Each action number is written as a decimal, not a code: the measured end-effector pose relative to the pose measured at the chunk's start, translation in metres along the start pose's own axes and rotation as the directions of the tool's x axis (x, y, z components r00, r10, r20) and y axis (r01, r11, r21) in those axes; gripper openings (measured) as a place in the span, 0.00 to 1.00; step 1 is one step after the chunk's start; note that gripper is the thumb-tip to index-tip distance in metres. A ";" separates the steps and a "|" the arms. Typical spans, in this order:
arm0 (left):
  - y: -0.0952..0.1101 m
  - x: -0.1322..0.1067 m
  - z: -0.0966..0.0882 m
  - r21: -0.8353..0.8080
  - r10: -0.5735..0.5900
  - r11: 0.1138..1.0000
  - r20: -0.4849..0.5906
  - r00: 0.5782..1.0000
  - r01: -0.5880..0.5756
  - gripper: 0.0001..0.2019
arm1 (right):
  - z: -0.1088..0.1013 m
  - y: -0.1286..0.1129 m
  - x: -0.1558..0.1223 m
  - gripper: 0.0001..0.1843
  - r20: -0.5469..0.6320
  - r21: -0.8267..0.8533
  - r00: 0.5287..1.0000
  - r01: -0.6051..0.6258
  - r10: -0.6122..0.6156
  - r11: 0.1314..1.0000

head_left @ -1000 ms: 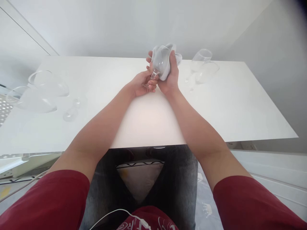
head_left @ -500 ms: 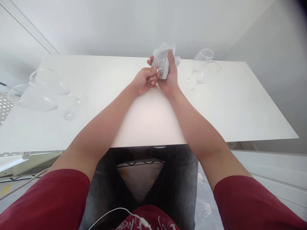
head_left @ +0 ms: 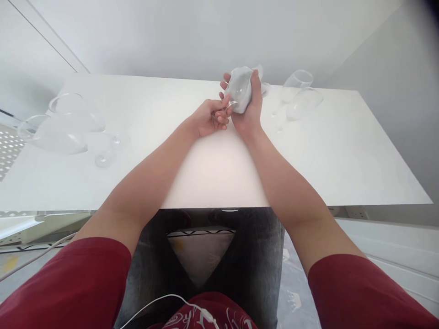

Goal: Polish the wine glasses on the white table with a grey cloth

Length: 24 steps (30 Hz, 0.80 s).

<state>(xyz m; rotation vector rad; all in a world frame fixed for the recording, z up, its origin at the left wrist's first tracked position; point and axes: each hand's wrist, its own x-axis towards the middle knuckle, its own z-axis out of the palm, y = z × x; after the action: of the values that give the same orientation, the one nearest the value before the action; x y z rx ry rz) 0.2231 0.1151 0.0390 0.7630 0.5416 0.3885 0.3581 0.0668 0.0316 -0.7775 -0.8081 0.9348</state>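
Over the far part of the table, both my hands are on a clear wine glass (head_left: 233, 104). My left hand (head_left: 213, 117) is closed with its fingertips pinching the glass low down, near the stem. From the right, my right hand (head_left: 252, 109) cups a thin white cloth (head_left: 240, 87) wrapped round the bowl, its thumb on the near right side and its fingers round the far left. The cloth hides most of the bowl, and my fingers cover much of the stem and foot.
On the left of the white table (head_left: 216, 173) stand two clear wine glasses (head_left: 61, 137), rims toward the far left. Two more glasses (head_left: 298, 103) stand right of my hands. A wall (head_left: 185, 41) rises behind the table. A white cable (head_left: 164, 298) crosses my lap.
The cloth has shifted round the bowl, with its face now turned more toward me. Both hands sit slightly farther right in view, as the whole scene does. The grip on the glass stays.
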 end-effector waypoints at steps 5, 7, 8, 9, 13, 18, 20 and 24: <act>0.000 0.002 -0.001 -0.126 0.048 0.991 -0.033 0.998 -0.052 0.19 | 0.010 0.008 -0.005 0.35 0.019 -0.064 0.989 -0.142 0.144 0.988; -0.001 0.006 -0.003 -0.176 0.071 0.981 -0.049 0.996 -0.078 0.19 | 0.012 0.015 -0.008 0.33 -0.074 -0.173 0.993 -0.102 0.090 0.980; -0.001 0.007 -0.004 -0.192 0.070 0.978 -0.049 0.996 -0.078 0.19 | 0.013 0.018 -0.009 0.31 -0.111 -0.214 0.992 -0.077 0.054 0.974; -0.001 0.007 -0.005 -0.199 0.059 0.978 -0.040 0.997 -0.066 0.19 | 0.012 0.019 -0.010 0.30 -0.140 -0.240 0.990 -0.054 0.021 0.969; -0.001 0.004 -0.006 -0.140 -0.028 0.990 0.029 0.999 0.032 0.19 | 0.005 0.010 -0.008 0.23 -0.164 -0.152 0.980 0.088 -0.113 0.984; -0.002 0.002 -0.006 -0.027 0.002 1.000 0.049 0.999 0.000 0.23 | 0.004 0.002 -0.005 0.32 0.069 0.069 0.994 -0.095 0.090 0.993; -0.003 0.005 -0.007 -0.008 0.055 0.998 0.053 0.997 -0.055 0.24 | 0.007 0.005 -0.006 0.34 0.078 0.025 0.988 -0.139 0.136 0.990; -0.003 0.008 -0.008 0.025 0.105 0.994 0.028 0.994 -0.106 0.24 | 0.012 0.013 -0.009 0.24 -0.101 -0.154 0.989 0.090 -0.106 0.984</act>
<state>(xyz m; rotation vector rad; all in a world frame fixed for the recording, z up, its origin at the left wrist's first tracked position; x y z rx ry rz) 0.2257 0.1214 0.0294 0.8238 0.4833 0.4688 0.3399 0.0660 0.0243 -0.9028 -0.8197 0.7438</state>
